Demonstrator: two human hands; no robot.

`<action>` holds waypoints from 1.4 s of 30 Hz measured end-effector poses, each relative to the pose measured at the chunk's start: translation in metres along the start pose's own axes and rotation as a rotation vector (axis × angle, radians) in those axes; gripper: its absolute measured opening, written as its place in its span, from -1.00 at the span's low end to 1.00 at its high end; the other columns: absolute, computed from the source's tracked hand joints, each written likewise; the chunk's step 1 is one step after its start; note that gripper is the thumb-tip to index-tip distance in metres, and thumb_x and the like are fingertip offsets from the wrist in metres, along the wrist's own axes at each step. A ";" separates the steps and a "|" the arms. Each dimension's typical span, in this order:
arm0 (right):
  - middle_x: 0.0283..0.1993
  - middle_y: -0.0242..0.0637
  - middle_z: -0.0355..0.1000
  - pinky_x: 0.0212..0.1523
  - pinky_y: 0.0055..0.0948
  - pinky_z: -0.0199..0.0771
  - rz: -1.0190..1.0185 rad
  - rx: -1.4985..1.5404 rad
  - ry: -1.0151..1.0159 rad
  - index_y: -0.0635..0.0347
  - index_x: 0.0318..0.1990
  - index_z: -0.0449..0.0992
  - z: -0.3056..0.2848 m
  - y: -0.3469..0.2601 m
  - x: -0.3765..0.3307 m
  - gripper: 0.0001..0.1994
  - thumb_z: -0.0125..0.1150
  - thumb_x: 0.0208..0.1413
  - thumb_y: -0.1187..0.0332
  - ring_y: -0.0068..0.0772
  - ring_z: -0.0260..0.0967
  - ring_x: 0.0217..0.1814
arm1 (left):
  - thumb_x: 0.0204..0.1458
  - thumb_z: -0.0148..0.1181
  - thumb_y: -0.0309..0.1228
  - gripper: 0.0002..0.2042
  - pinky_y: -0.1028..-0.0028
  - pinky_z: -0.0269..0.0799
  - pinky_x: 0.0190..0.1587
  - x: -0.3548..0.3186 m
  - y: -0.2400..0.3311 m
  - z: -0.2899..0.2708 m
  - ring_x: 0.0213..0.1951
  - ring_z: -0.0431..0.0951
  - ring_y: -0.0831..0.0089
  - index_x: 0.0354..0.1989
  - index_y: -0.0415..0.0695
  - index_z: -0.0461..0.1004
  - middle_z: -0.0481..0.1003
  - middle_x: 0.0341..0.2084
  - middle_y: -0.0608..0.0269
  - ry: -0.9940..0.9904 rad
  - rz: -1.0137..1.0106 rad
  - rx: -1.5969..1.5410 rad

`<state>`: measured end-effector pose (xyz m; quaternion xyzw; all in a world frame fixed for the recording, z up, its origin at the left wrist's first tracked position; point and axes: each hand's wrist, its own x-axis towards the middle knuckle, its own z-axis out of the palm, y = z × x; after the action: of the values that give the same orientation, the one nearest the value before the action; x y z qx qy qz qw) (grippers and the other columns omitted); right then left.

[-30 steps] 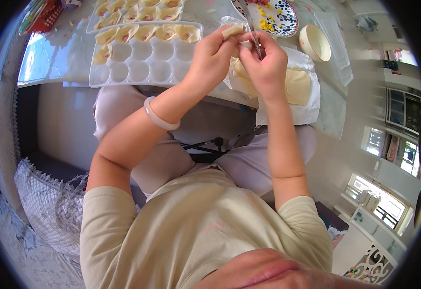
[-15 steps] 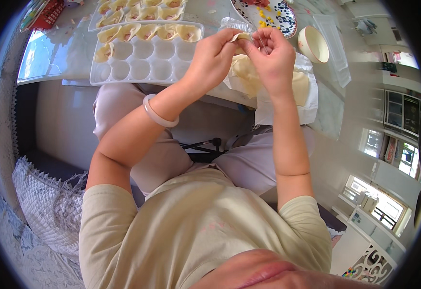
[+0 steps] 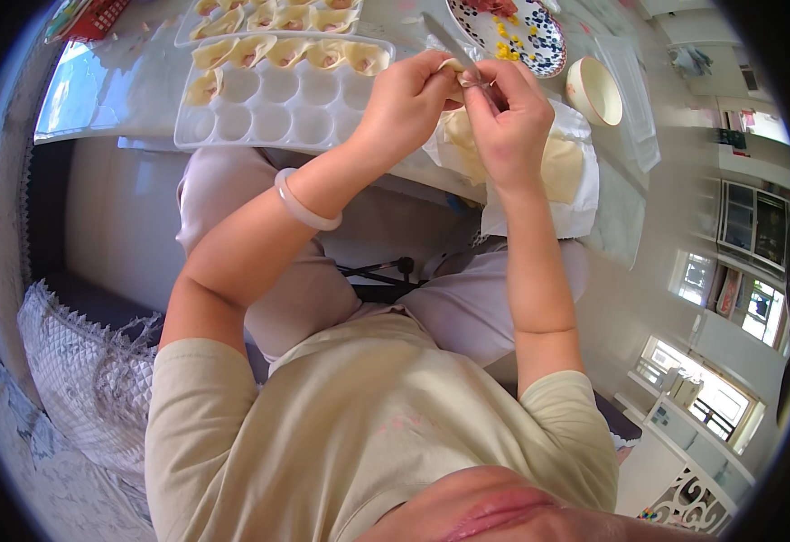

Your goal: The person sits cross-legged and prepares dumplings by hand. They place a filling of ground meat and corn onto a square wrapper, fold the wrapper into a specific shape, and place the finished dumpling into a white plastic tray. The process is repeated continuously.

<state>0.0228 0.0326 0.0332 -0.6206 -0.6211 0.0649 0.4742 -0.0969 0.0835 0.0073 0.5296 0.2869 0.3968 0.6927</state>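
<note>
White table [image 3: 133, 90] carries the work, seen from above. Dumpling [image 3: 453, 70], small and pale, sits above the table's near edge, pinched between both hands. Left hand [image 3: 404, 104]: fingers closed together on its left side. Right hand [image 3: 508, 117]: fingertips [image 3: 485, 83] clamped on its right side. Fingers hide most of the dumpling. Beneath lie a wrapper stack [image 3: 562, 167]; leftward, a moulded tray [image 3: 277, 99]; beyond, a patterned plate [image 3: 526, 36] and small bowl [image 3: 593, 90], the plate cut off.
</note>
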 end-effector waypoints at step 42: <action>-0.42 -0.43 0.41 -0.56 -0.78 0.14 0.201 0.305 -0.166 0.30 -0.21 0.48 -0.022 -0.015 -0.015 -0.82 0.24 0.02 0.48 -0.86 0.13 -0.61 | -0.06 0.11 -0.42 -0.85 0.42 0.43 -0.38 -0.038 0.053 -0.173 -0.51 0.54 0.30 -0.35 -0.19 0.55 0.56 -0.56 0.17 0.291 0.227 1.256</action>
<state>0.0236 0.0055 0.0471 -0.5928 -0.5761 0.2562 0.5011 -0.2712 0.1452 0.0100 0.8014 0.4971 0.2921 0.1592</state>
